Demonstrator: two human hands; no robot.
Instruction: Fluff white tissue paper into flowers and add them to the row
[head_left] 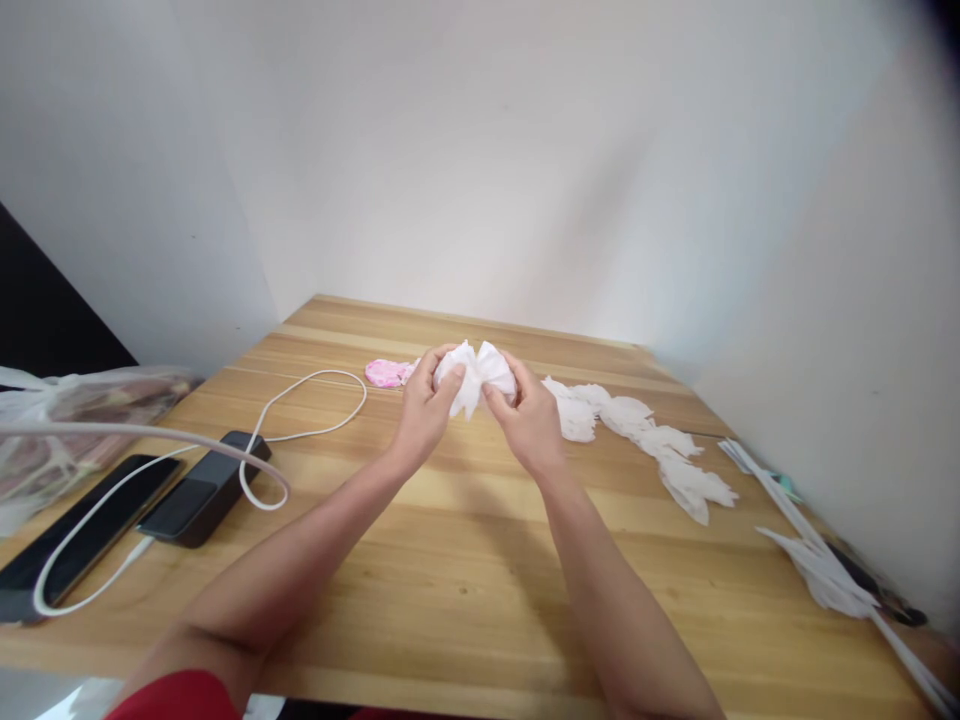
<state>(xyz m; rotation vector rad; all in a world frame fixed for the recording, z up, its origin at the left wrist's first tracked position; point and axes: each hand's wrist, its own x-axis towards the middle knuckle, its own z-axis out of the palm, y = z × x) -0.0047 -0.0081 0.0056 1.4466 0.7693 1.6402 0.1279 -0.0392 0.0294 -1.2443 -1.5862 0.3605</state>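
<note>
Both of my hands hold one white, thin, tissue-like piece (pixel 474 376) above the middle of the wooden table. It is gathered at its centre and fans out to both sides, like a bow. My left hand (pixel 430 392) pinches its left side, thumb in front and fingers behind. On the right side, my right hand (pixel 528 408) grips it the same way. Just left of my left hand lies a pink and white crumpled piece (pixel 388 373), partly hidden. Several similar white gathered pieces (pixel 631 416) lie in a row to the right of my right hand.
On the left, a black phone (pixel 94 525) and a dark power bank (pixel 206 490) lie with a looping white cable (pixel 311 374). A clear plastic bag (pixel 90 420) sits at the left edge. White strips (pixel 814 560) and a black tool (pixel 892 600) lie along the right edge. Walls stand behind.
</note>
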